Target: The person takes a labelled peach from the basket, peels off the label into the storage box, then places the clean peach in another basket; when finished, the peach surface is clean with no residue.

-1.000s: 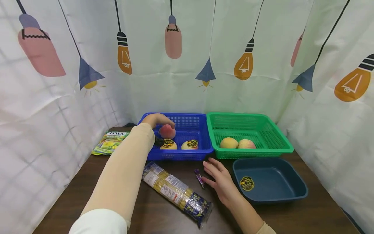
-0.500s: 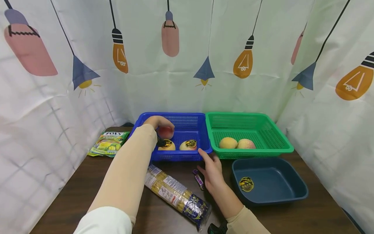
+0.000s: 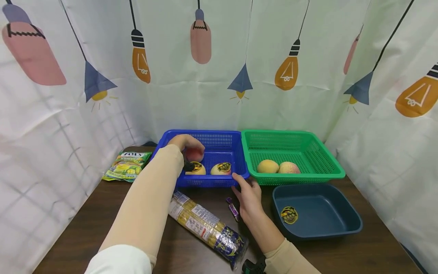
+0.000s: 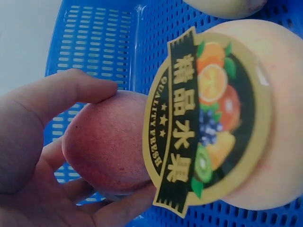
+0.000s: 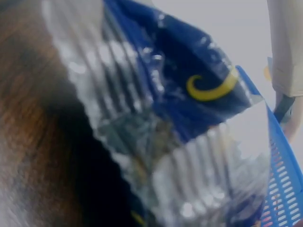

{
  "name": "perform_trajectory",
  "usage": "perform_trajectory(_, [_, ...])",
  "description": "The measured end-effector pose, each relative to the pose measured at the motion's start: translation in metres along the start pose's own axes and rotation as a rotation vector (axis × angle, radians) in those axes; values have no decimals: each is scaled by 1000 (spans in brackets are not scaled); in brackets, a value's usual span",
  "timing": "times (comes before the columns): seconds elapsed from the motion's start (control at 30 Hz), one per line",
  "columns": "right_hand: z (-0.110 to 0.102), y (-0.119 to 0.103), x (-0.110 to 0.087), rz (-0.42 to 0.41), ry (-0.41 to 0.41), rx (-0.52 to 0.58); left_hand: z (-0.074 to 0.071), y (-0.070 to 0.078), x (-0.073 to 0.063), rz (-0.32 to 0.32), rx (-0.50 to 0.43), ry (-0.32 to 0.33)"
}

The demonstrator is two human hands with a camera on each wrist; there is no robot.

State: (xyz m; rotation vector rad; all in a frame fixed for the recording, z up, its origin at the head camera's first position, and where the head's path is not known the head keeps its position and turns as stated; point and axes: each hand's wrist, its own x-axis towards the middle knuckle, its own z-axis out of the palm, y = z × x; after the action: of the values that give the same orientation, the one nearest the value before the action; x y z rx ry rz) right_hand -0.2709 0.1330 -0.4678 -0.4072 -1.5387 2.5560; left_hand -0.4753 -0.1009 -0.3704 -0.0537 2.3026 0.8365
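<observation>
Right of centre we see a green basket holding a yellow peach and a pinker peach; below it, a dark blue tray. At middle left we find a Fox's bag; at lower centre, a slanted pasta packet beside a purple-wrapped sweet. A lamp-printed curtain fills our upper frame.

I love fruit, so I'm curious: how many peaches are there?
5: one peach in the left hand, two stickered peaches in the blue basket, two peaches in the green basket. The left arm may hide more.
</observation>
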Motion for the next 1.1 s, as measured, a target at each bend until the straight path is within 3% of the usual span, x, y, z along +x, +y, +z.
perform_trajectory(0.1, [0,0,-1,-2,2,-2,2,0,-5,29,-2,46])
perform_trajectory(0.27, [1,0,-2,-15,-9,3,6,-1,-19,123,-58,200])
perform_trajectory(0.47, [1,1,-1,-15,-4,-1,17,-2,-45,305,-48,298])
perform_trajectory(0.7, [0,0,-1,-10,-8,-8,39,-7,-62,520,7,492])
perform_trajectory(0.9, [0,-2,-4,-9,-17,-15,60,-10,-85,638,-139,524])
perform_trajectory(1.1, [0,-2,-4,-5,-22,-2,86,-13,-111,755,-319,460])
